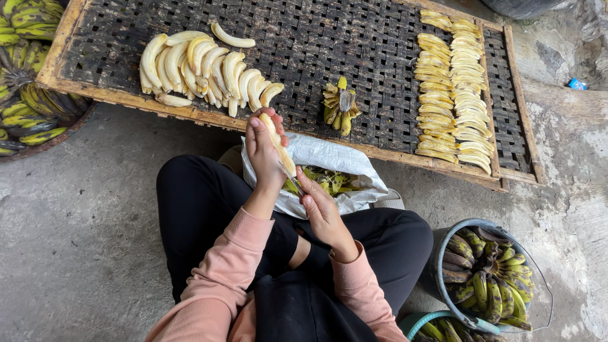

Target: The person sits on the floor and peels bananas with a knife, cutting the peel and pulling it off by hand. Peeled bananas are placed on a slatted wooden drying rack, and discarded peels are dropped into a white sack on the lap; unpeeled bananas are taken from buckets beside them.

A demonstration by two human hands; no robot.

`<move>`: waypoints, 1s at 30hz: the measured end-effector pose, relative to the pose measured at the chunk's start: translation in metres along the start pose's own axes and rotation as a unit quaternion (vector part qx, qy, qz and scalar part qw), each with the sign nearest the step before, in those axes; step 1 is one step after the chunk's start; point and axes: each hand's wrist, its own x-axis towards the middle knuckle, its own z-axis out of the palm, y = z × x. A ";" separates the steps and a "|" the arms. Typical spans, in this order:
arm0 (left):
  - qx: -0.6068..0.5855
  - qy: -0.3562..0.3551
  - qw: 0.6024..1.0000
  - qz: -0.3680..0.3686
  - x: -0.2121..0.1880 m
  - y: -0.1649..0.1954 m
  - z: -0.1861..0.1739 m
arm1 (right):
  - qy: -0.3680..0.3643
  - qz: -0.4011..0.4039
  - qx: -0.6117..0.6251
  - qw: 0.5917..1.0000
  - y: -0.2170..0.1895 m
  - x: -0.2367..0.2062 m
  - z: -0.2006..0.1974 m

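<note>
My left hand (263, 149) grips a peeled pale banana (278, 145), held upright over a white sack (329, 158) that holds green and yellow peels (326, 180). My right hand (320, 209) holds a small knife (295, 185) whose blade meets the banana's lower end. A heap of peeled whole bananas (202, 69) lies on the woven drying rack (329, 44) just beyond my hands. Rows of sliced banana pieces (456, 82) lie along the rack's right side. A small yellow-green bunch (340, 106) sits mid-rack.
A bucket (443, 247) of unpeeled green bananas (487, 278) stands at my right knee, a second teal-rimmed container (418, 320) below it. A basket of green bananas (25, 82) sits at far left. Concrete floor (76, 221) lies around my crossed legs.
</note>
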 end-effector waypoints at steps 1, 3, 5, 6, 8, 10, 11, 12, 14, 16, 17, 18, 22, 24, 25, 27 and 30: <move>-0.007 -0.007 1.000 0.002 0.000 -0.001 0.000 | 0.003 0.000 -0.002 1.000 0.001 0.000 0.000; -0.020 -0.020 1.000 0.006 -0.002 -0.001 0.000 | 0.008 0.000 -0.006 1.000 0.004 -0.001 -0.001; -0.028 -0.040 0.999 -0.009 -0.006 0.000 0.000 | 0.012 -0.008 -0.005 1.000 0.006 0.001 0.000; -0.032 -0.049 0.998 -0.017 -0.009 0.000 0.001 | 0.015 -0.011 -0.004 1.000 0.007 0.001 0.000; -0.032 -0.046 0.998 -0.029 -0.014 -0.001 0.003 | 0.017 -0.024 -0.008 1.000 0.009 0.002 -0.001; -0.033 -0.030 0.998 -0.054 -0.020 -0.002 0.006 | 0.021 -0.038 -0.021 0.999 0.010 0.002 -0.002; -0.035 -0.017 0.997 -0.072 -0.023 -0.004 0.008 | 0.024 -0.045 -0.033 0.998 0.010 0.003 -0.003; -0.035 -0.003 0.995 -0.090 -0.026 -0.005 0.010 | 0.027 -0.052 -0.044 0.997 0.011 0.004 -0.003; -0.085 0.008 0.988 -0.128 -0.033 -0.008 0.013 | 0.033 -0.038 -0.051 0.997 0.012 0.005 -0.004; -0.095 0.017 0.983 -0.159 -0.040 -0.009 0.013 | 0.042 -0.030 -0.055 0.997 0.014 0.007 -0.004; -0.080 0.020 0.982 -0.171 -0.043 -0.009 0.013 | 0.047 -0.029 -0.054 0.997 0.015 0.007 -0.004; -0.065 0.024 0.981 -0.183 -0.047 -0.009 0.013 | 0.051 -0.028 -0.054 0.997 0.016 0.008 -0.005; -0.092 0.013 0.972 -0.216 -0.058 -0.008 0.015 | 0.065 -0.007 -0.064 0.996 0.020 0.008 -0.006; -0.075 0.027 0.969 -0.234 -0.062 -0.007 0.016 | 0.077 -0.017 -0.068 0.995 0.022 0.009 -0.005; -0.065 0.016 0.971 -0.228 -0.063 -0.006 0.017 | 0.080 -0.010 -0.057 0.995 0.022 0.010 -0.004; -0.043 -0.007 0.976 -0.215 -0.065 -0.005 0.016 | 0.087 0.002 -0.034 0.996 0.023 0.012 -0.002; -0.033 -0.069 0.978 -0.196 -0.067 -0.005 0.010 | 0.106 0.026 -0.025 0.994 0.021 0.014 0.000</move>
